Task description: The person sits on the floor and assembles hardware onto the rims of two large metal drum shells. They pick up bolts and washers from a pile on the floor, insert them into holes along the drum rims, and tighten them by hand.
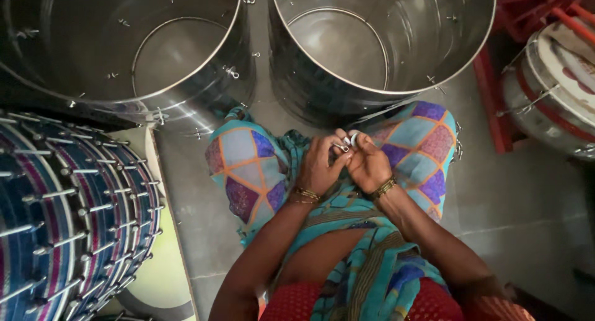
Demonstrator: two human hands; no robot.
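My left hand [319,165] and my right hand [368,165] meet over my lap, fingertips together. Between them they pinch a small metal fitting [343,147], and a small white ring-shaped piece [354,137] sits at my right fingertips. Both wrists carry gold bangles. I sit on the floor in a turquoise patterned garment [248,160], knees spread toward two steel drum shells. The right shell [322,92] stands just beyond my hands.
A second open steel shell [204,104] with small lugs on its wall stands at the upper left. A stack of striped drums with metal tension rods [74,215] fills the left. Red-rimmed drums [551,98] and a red frame [493,104] are at right. Grey floor [527,197] lies to the right.
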